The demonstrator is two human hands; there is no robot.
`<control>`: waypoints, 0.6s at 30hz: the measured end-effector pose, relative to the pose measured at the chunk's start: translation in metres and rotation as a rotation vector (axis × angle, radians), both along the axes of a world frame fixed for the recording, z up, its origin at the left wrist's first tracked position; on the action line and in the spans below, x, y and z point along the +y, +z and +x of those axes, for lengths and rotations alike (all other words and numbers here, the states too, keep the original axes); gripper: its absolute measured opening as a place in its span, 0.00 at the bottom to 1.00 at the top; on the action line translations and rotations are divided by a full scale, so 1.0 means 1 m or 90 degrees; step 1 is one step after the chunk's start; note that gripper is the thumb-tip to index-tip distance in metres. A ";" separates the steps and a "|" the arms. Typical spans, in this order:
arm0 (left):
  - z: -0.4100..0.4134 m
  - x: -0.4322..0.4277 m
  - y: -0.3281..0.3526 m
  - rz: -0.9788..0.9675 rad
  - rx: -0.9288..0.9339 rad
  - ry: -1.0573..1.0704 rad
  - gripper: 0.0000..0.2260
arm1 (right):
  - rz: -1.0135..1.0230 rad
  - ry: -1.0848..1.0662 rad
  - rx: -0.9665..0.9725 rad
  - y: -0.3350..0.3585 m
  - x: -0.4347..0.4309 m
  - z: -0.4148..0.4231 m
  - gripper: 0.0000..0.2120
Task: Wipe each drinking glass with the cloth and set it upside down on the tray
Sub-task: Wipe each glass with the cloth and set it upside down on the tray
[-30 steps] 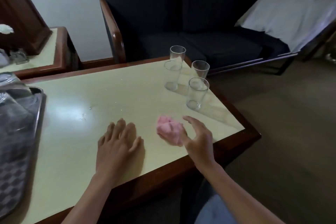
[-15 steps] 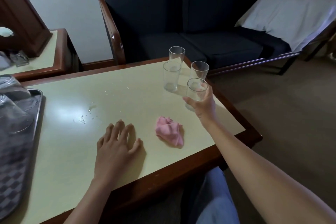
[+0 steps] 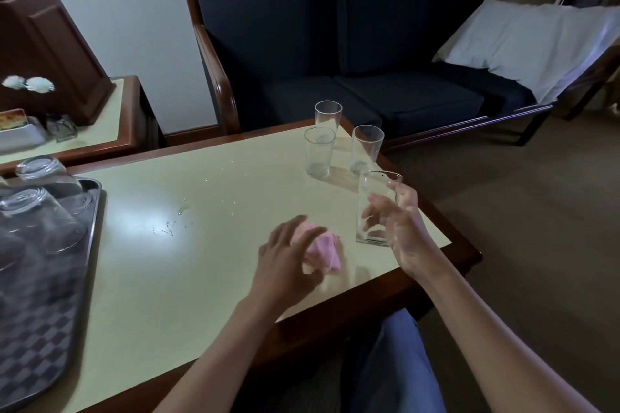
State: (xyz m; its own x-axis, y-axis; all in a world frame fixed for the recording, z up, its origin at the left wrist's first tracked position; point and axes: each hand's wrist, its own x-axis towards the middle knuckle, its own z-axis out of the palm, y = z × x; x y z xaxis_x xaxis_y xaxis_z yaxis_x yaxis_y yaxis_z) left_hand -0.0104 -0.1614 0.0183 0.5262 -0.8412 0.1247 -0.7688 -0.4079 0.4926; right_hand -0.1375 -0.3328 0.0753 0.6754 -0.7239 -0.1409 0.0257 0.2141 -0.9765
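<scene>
Drinking glass (image 3: pixel 377 208) is upright in your right hand (image 3: pixel 404 231), near the table's (image 3: pixel 201 261) right edge twd the front corner. Fingers & thumb wrap its wall around mid-height, mouth up. Base sits low by the tabletop; can't tell if it's touching or just clear. Holding it by the side leaves the mouth & inside free for wiping, prob why you grip it there.

Your left hand (image 3: pixel 285 255) is on the pink cloth (image 3: pixel 323 250), just left of the glass, near the front edge. Fingers are curled over the bundle, clamped on it, though blur hides the thumb. Cloth and glass are near each other but not touching, so the wipe isn't begun; I'd judge this the pick-up step for both.

Three upright glasses (image 3: pixel 318 152) wait at the far right corner, grouped close, well apart from your hands. At the table's left edge the tray (image 3: pixel 96 208) carries upside-down glasses (image 3: pixel 43 214), at least 2, rims down, presumably so they drain. Mid-table lie water drops (image 3: pixel 181 211). Roughly: some done, 4 to go incl. this one.
</scene>
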 end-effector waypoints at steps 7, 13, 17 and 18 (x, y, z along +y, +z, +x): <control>-0.007 0.003 -0.022 -0.101 0.017 0.078 0.07 | 0.078 0.041 -0.023 0.003 0.053 -0.029 0.29; -0.031 0.077 0.028 -0.512 0.550 0.284 0.05 | 0.203 0.110 -0.038 -0.005 0.112 -0.008 0.22; -0.052 0.106 0.048 -0.539 0.539 0.222 0.08 | 0.274 0.158 -0.010 -0.004 0.163 0.027 0.17; -0.055 0.110 0.046 -0.540 0.525 0.218 0.10 | 0.292 0.162 -0.007 -0.002 0.175 0.036 0.17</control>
